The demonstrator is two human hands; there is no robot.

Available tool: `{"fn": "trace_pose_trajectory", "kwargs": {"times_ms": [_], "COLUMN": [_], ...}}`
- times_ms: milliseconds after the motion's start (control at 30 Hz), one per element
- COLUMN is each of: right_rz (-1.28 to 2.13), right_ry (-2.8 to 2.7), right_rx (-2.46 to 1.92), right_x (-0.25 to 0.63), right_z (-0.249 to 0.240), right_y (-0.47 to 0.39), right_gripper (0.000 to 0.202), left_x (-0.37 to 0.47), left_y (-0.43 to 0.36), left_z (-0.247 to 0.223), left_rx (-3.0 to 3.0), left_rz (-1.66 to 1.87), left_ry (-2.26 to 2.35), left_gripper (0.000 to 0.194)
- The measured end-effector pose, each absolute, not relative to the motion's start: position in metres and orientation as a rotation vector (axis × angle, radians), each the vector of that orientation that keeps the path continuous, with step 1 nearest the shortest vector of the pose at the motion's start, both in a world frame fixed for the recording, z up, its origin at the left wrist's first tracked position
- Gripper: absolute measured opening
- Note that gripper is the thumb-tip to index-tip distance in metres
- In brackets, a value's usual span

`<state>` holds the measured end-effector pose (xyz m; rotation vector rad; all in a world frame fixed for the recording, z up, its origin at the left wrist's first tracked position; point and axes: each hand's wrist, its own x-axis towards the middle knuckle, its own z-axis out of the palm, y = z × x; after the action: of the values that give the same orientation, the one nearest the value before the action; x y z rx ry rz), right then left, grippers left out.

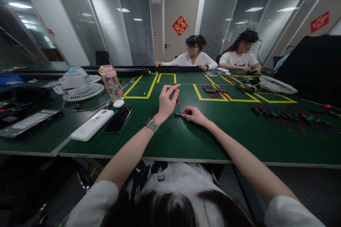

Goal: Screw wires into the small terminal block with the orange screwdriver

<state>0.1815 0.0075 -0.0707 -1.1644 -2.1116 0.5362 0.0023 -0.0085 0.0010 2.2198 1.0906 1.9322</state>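
Note:
My left hand (167, 100) is closed round the orange handle of a screwdriver (177, 100), which stands upright with its tip down on a small green part (178, 114). The fingers of my right hand (194, 115) pinch the right side of that part, low against the green table (213, 145). Bits of blue and red show beside the part, too small to make out. A watch is on my left wrist.
Left of my hands are a black phone (118, 120), a white device (92, 125), a pink-lidded bottle (112, 83) and a fan (82, 91). Wired pieces (295, 116) lie at right, a wire bundle (215, 91) beyond my right hand. Two people sit across the table.

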Motion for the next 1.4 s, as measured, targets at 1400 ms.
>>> {"fn": "trace_pose_trajectory", "kwargs": {"times_ms": [1400], "right_rz": [0.513], "right_ry": [-2.128], "right_rx": [-1.147], "right_x": [0.1823], "right_z": [-0.0713], "right_y": [0.0078], "right_gripper": [0.017], "left_x": [0.0021], "left_y": [-0.0066], "left_z": [-0.0007], "left_rx": [2.23], "left_rz": [1.884], "left_ry": [1.043], "left_gripper": [0.032]}}
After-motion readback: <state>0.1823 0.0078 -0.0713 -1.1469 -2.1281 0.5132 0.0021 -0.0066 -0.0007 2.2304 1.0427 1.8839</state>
